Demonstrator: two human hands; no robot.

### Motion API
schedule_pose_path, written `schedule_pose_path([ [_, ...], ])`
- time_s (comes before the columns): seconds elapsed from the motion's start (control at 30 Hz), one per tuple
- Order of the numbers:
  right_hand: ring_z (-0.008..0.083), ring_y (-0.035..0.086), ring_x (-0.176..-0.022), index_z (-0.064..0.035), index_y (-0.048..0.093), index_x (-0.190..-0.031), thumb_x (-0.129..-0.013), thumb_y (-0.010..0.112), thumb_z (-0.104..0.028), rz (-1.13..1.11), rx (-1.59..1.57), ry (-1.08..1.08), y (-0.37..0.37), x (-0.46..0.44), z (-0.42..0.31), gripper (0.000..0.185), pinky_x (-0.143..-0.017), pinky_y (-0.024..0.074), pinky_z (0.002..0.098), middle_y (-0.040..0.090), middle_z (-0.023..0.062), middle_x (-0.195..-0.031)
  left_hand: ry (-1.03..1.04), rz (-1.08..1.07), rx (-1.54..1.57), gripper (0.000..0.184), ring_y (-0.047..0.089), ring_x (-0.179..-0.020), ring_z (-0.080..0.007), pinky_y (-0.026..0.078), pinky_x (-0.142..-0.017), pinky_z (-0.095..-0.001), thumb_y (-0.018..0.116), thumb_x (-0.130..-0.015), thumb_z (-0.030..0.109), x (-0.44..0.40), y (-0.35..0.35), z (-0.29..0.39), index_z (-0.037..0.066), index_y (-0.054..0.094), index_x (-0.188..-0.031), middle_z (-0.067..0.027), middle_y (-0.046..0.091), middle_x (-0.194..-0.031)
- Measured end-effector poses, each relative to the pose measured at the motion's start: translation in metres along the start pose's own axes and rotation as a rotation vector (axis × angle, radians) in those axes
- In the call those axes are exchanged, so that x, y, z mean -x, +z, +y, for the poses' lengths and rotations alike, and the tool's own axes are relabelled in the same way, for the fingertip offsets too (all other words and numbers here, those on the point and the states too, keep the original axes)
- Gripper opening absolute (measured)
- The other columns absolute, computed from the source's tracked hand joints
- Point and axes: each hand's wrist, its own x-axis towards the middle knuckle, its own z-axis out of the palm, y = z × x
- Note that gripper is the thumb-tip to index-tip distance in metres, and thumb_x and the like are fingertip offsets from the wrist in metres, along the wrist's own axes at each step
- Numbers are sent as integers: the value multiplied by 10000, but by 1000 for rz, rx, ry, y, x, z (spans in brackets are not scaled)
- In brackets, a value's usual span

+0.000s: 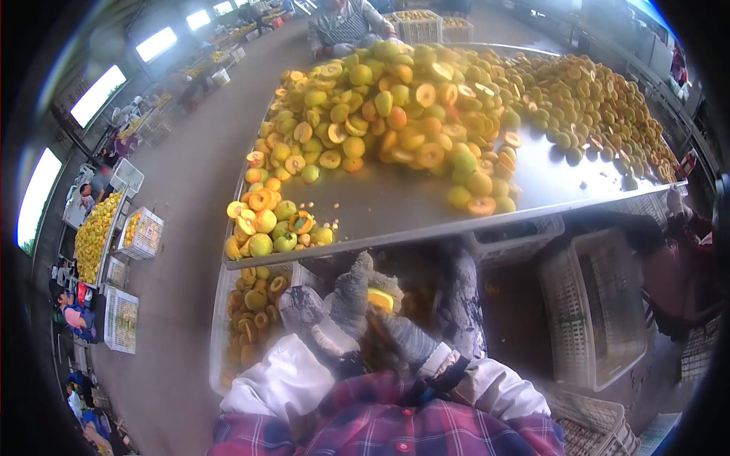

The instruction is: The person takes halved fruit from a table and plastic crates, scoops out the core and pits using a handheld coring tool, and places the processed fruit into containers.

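My left hand (349, 300), in a grey knit glove, is closed around a bright yellow apricot (380, 301) over my lap, below the table edge. From the lower right, my right hand (409, 334), also gloved, reaches up to the fruit with its fingers drawn together. Whatever its fingertips hold is hidden. Beside my left arm stands a white crate (220, 327) with cut apricots (251, 311) in it. In front of me the metal table (357, 209) bears a large heap of whole and halved apricots (395, 114).
Loose pits lie near the table's front left corner. An upright white crate (593, 311) stands at the right, with another crate (517, 237) under the table. A person (346, 26) is at the far side. More crates and people line the left.
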Motion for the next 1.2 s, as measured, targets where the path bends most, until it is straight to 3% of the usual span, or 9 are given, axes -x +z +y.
schedule_pose_path([
  [0.03, 104, 574, -792, -36, 598, -1175, -1050, 381, -309, -401, -181, -95, -6, 1, 6, 371, -725, 474, 256, 630, 38, -886, -3, 57, 20, 624, 640, -591, -204, 522, -568, -310, 444, -956, 552, 3, 1, -5, -4, 691, -819, -132, 675, -694],
  [0.07, 132, 587, -820, -38, 637, -1125, -1031, 429, -349, 267, 360, -30, -6, 16, 16, 386, -766, 470, 290, 637, 61, -841, -19, 57, 15, 624, 640, -591, -204, 522, -568, -310, 444, -956, 552, 10, 5, -8, -4, 691, -819, -132, 675, -694],
  [0.23, 190, 618, -890, -70, 597, -1220, -974, 548, -350, 324, 1165, -124, 26, 26, -5, 376, -818, 474, 331, 678, 96, -961, -120, 366, 352, 606, 591, -488, -223, 509, -483, -331, 491, -921, 577, 27, 26, 2, 26, 647, -724, -118, 615, -597],
  [0.3, 247, 622, -951, -74, 593, -1230, -982, 524, -298, 170, 1415, -853, 34, 30, 0, 341, -830, 471, 347, 672, 119, -1037, -82, 337, 350, 604, 603, -513, -232, 520, -493, -341, 475, -931, 574, 28, 26, -2, 21, 647, -759, -124, 624, -624],
  [0.33, 285, 606, -1015, -84, 605, -1221, -986, 503, -271, 179, 1413, -283, 22, 33, 2, 317, -837, 472, 373, 648, 150, -1110, -54, 336, 352, 603, 608, -526, -237, 526, -498, -345, 468, -936, 573, 27, 25, -2, 19, 647, -777, -127, 628, -637],
  [0.57, 342, 637, -900, -66, 641, -1104, -990, 470, -388, 146, 1591, 318, -4, 53, 19, 382, -813, 474, 416, 670, 189, -932, 362, 463, 344, 535, 647, -674, -218, 524, -551, -300, 587, -904, 491, 42, -30, 7, 3, 623, -1122, -119, 674, -846],
  [0.63, 370, 627, -929, -64, 639, -1096, -990, 455, -409, 203, 1349, 268, -10, 54, 33, 405, -823, 472, 431, 666, 204, -967, 1209, 1076, -1315, 459, 658, -740, -224, 528, -610, -294, 559, -937, 393, 48, -87, -18, 5, 591, -1180, -142, 678, -916],
  [1.0, 410, 608, -1026, -70, 603, -1195, -970, 463, -438, 379, 1333, 229, -43, 24, 26, 453, -868, 473, 459, 659, 230, -1047, 807, 729, -1229, 237, 607, -943, -346, 505, -819, -393, 663, -831, 184, -62, -163, 124, 20, 638, -1000, -193, 634, -972],
  [1.2, 361, 645, -886, -34, 610, -1188, -955, 537, -315, 521, 1132, 140, -65, 25, 26, 373, -767, 497, 421, 672, 221, -975, 322, 514, -1650, 647, 519, -1198, -387, 449, -987, -422, 661, -822, 350, -267, -180, 137, 37, 450, -1348, -232, 486, -1341],
])
